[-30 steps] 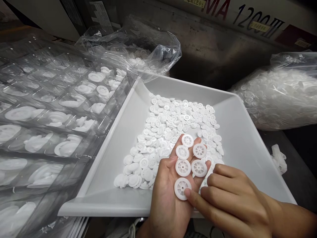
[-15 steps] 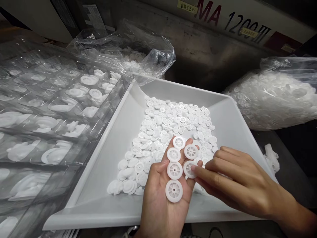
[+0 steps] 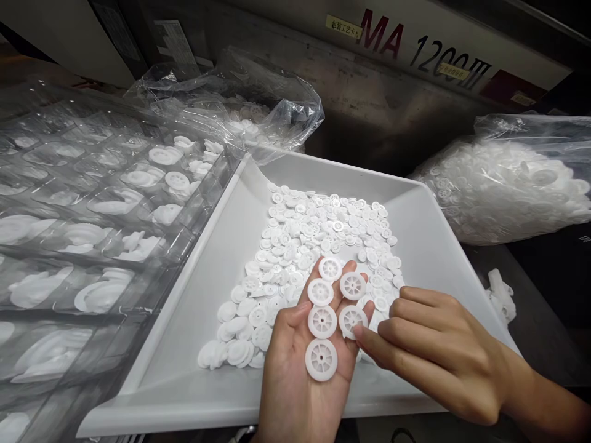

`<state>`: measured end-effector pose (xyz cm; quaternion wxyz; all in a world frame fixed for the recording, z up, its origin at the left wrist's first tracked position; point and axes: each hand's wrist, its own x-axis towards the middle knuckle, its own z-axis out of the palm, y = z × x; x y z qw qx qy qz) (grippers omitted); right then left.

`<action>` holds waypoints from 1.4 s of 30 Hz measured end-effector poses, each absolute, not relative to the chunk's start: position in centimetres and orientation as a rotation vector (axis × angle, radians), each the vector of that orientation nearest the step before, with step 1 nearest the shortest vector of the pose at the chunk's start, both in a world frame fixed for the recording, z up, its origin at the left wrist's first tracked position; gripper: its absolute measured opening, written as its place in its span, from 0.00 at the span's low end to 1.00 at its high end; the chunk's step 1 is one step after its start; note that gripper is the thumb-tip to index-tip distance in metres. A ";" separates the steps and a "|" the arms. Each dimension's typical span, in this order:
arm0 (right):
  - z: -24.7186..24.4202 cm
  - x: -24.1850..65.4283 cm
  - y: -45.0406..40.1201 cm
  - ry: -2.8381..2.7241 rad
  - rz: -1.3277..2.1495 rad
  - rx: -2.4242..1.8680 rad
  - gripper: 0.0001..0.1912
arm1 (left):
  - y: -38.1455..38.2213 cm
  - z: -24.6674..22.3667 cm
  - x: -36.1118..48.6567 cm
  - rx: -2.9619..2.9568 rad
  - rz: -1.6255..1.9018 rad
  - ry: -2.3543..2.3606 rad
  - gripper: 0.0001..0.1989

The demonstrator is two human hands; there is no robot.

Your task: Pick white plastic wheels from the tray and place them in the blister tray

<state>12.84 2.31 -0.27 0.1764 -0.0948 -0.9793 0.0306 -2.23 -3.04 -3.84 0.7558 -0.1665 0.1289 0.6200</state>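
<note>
My left hand point(image 3: 302, 381) lies palm up over the bin, holding several white plastic spoked wheels. One wheel point(image 3: 321, 360) rests on the palm, with others in a column up toward the fingers. Two more, an upper one point(image 3: 353, 285) and a lower one point(image 3: 353, 321), sit to the right on the fingers. My right hand point(image 3: 438, 354) comes in from the right, its index fingertip touching the edge of the lower one. Its other fingers are curled together; the thumb and whatever may be inside are hidden. Below, many similar wheels point(image 3: 318, 227) spread across the grey bin point(image 3: 180, 326).
Left of the bin is a clear compartment tray point(image 3: 152, 258) with white parts in its pockets. Behind stands an open plastic bag point(image 3: 277, 117) of white parts. A full bag point(image 3: 508, 191) lies at right, near a white lump point(image 3: 501, 295). A machine panel point(image 3: 415, 37) runs along the back.
My right index fingertip has slid from the face of the lower right wheel to its bottom edge. The wheels in my left hand keep nearly the same layout. The view has shifted slightly.
</note>
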 end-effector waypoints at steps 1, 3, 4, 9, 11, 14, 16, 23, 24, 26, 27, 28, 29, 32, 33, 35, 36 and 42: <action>-0.3 12.9 2.3 -2.773 0.090 -0.263 0.07 | -3.1 -3.8 -2.2 -0.369 1.357 0.282 0.28; -0.4 12.9 2.3 -2.773 0.110 -0.270 0.07 | -3.0 -3.7 -2.0 -0.392 1.364 0.317 0.29; -0.5 12.9 2.3 -2.773 0.122 -0.273 0.07 | -2.9 -3.6 -2.0 -0.404 1.362 0.346 0.29; -0.4 12.9 2.4 -2.772 0.122 -0.280 0.10 | -2.6 -3.3 -2.0 -0.373 1.356 0.388 0.29; -0.3 12.9 2.4 -2.777 0.105 -0.281 0.09 | -2.6 -3.4 -2.1 -0.362 1.365 0.381 0.29; -0.4 13.0 2.5 -2.781 0.112 -0.269 0.10 | -2.8 -3.7 -2.2 -0.384 1.352 0.368 0.29; -0.7 13.1 2.6 -2.755 0.161 -0.266 0.13 | -3.0 -4.0 -2.2 -0.391 1.331 0.300 0.30; -1.3 13.4 2.5 -2.484 0.486 -0.476 0.16 | -3.5 -4.6 -2.4 -0.354 1.349 0.087 0.20; -1.3 13.4 2.5 -2.485 0.479 -0.486 0.16 | -3.5 -4.6 -2.4 -0.339 1.340 0.069 0.20; -1.4 13.5 2.5 -2.492 0.433 -0.483 0.15 | -3.6 -4.6 -2.4 -0.309 1.318 0.048 0.20; -1.5 13.4 2.6 -2.496 0.407 -0.489 0.15 | -3.6 -4.6 -2.5 -0.293 1.308 0.041 0.21; -1.6 13.4 2.6 -2.497 0.380 -0.492 0.16 | -3.6 -4.6 -2.5 -0.287 1.303 0.034 0.21; -1.7 13.4 2.6 -2.499 0.360 -0.503 0.17 | -3.5 -4.5 -2.5 -0.282 1.296 0.031 0.21; -1.9 13.4 2.7 -2.494 0.331 -0.533 0.19 | -3.4 -4.1 -2.5 -0.328 1.274 0.070 0.21; -2.0 13.4 2.7 -2.488 0.329 -0.542 0.19 | -3.3 -3.9 -2.5 -0.352 1.273 0.094 0.20; -1.9 13.3 2.8 -2.474 0.318 -0.551 0.19 | -3.2 -3.6 -2.4 -0.385 1.279 0.139 0.20; -1.9 13.3 2.8 -2.469 0.306 -0.554 0.18 | -3.2 -3.4 -2.4 -0.396 1.279 0.159 0.19; -1.4 13.0 2.8 -2.445 0.230 -0.680 0.12 | -2.9 -2.6 -2.3 -0.494 1.255 0.279 0.18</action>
